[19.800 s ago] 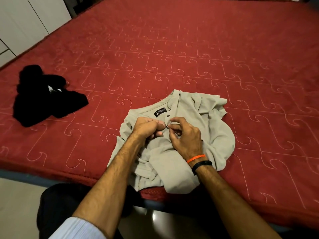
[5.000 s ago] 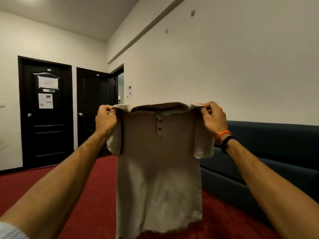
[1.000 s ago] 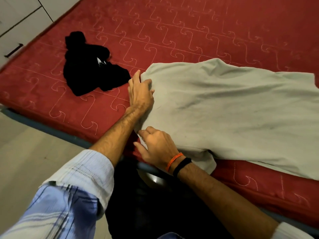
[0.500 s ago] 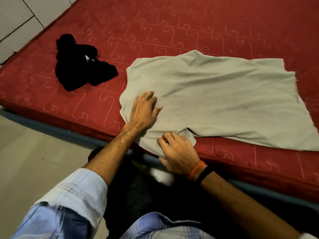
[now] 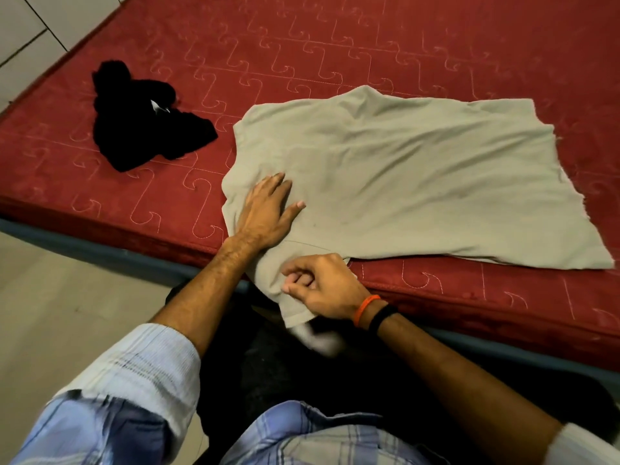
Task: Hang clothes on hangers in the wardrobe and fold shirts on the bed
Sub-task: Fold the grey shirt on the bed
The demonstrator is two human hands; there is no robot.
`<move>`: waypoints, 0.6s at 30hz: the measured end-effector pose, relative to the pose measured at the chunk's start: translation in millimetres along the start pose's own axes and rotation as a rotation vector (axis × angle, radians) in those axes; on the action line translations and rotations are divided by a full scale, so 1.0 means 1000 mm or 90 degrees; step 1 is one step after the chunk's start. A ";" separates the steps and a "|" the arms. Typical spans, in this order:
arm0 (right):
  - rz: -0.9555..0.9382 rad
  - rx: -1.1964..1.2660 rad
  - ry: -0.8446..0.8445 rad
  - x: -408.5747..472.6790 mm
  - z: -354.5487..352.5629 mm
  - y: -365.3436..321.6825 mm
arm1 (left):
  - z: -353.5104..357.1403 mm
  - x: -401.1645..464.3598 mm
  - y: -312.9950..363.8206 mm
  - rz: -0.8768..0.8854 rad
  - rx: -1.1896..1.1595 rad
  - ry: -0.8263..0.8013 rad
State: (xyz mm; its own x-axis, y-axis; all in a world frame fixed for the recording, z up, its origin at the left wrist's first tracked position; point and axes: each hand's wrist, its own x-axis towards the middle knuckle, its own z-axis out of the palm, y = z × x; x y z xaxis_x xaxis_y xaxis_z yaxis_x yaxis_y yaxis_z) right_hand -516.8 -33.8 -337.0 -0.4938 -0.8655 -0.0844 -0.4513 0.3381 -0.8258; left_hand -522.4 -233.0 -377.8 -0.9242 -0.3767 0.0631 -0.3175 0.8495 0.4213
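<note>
A beige shirt point(image 5: 396, 182) lies spread across the red quilted bed point(image 5: 335, 38), laid flat with its hem toward the right and its shoulder end toward the near-left corner. The left hand point(image 5: 268, 213) rests on that near-left part of the cloth, palm down, fingers straight and slightly fanned, pressing the fabric against the mattress. Just below it, at the bed's near edge, the right hand point(image 5: 322, 286) has its fingers curled around a sleeve point(image 5: 288, 307) of the shirt, which hangs over the edge of the bed; the fingertips are tucked into the fold, so how much cloth they hold is hard to say. An orange band point(image 5: 365, 308) and a black band point(image 5: 380, 317) sit side by side on the right wrist. To the left of the shirt, apart from it, a crumpled black garment point(image 5: 144, 129) sits in a heap on the bed. Pale floor tiles point(image 5: 60, 297) show beyond the near-left edge of the bed.
</note>
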 end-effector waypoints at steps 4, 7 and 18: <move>-0.046 -0.122 0.061 -0.003 -0.011 0.013 | -0.005 -0.018 -0.014 0.000 0.002 0.073; -0.099 -0.201 0.179 -0.011 -0.015 0.025 | -0.007 -0.024 -0.022 -0.008 0.007 0.097; -0.039 -0.362 0.309 -0.045 -0.056 0.061 | 0.017 -0.041 0.073 0.086 -0.106 0.059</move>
State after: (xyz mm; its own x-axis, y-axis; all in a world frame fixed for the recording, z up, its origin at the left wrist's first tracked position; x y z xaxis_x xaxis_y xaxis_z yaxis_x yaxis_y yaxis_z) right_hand -563.7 46.6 -352.5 -0.6686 -0.6728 0.3168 -0.7380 0.5478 -0.3941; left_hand -511.6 -149.1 -364.9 -0.9304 -0.3016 0.2085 -0.1452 0.8251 0.5460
